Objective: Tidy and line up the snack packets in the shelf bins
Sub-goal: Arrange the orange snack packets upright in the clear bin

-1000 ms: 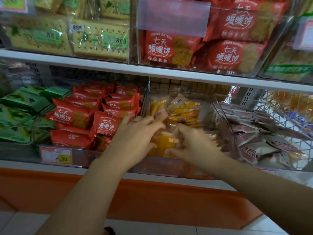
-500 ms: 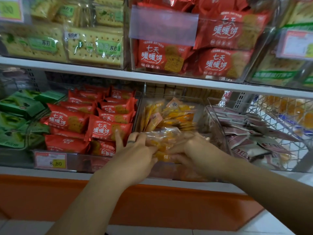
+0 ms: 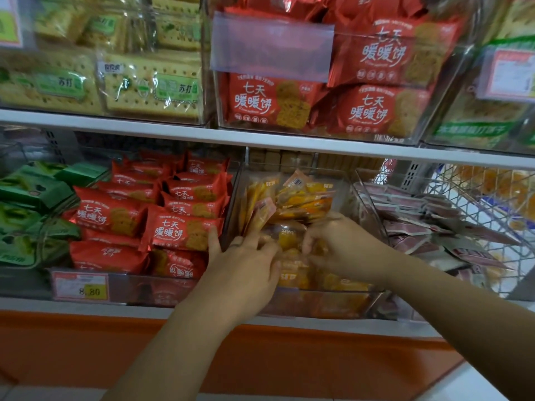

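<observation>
A clear plastic bin (image 3: pixel 367 186) on the lower shelf holds several orange and yellow snack packets (image 3: pixel 304 198). My left hand (image 3: pixel 246 264) and my right hand (image 3: pixel 341 244) are both inside its front part, fingers closed around a clear packet of orange snacks (image 3: pixel 288 238) between them. A ring shows on my left hand. More orange packets lie below the hands against the bin's front wall. The packets at the back stand tilted and uneven.
Left of this bin is a bin of red biscuit packets (image 3: pixel 182 230) with an 8.80 price tag (image 3: pixel 81 286), then green packets (image 3: pixel 29 192). Pink-and-white packets (image 3: pixel 419 227) fill the bin to the right. The upper shelf (image 3: pixel 173 134) carries cracker and red packet bins.
Both hands have dropped lower in the orange packet bin and drawn the clear packet toward the front. The view has shifted slightly right and closer.
</observation>
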Demonstrator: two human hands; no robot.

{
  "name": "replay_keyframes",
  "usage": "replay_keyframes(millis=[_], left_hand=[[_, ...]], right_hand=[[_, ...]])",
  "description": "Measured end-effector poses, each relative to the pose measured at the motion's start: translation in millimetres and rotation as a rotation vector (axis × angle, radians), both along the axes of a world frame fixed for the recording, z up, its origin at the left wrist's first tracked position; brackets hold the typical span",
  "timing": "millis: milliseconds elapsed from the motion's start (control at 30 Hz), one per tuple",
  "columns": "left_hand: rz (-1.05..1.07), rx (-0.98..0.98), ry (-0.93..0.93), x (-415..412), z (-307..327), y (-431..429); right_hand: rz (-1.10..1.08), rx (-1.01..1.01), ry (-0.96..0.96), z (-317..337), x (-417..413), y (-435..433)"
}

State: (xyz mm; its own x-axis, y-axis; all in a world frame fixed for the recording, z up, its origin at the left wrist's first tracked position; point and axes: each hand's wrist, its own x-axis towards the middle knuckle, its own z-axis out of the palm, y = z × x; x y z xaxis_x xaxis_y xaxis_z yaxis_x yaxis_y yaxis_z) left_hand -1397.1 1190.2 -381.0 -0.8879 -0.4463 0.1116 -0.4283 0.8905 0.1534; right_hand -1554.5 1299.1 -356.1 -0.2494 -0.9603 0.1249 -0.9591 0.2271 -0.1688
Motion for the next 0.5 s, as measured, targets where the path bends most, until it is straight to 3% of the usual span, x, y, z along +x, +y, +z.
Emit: replay_keyframes(millis=[233, 333, 433, 500], left_hand=[[-0.034, -0.004, -0.040, 15.9, 6.3, 6.3], [-0.039, 0.042, -0.080, 12.1, 8.4, 1.0], [-0.048, 0.117, -0.102, 6.4, 12.1, -4.8], [-0.054, 0.156, -0.131, 8.0, 12.7, -5.5]], right_hand=[[0.146, -0.108, 0.106, -11.7, 14.8, 17.2], [0.080, -0.114, 0.080, -9.6, 9.5, 9.1], [0.093, -0.021, 0.080, -9.5, 7.8, -2.2], [0.142, 0.092, -0.044, 0.7, 3.9, -3.6]])
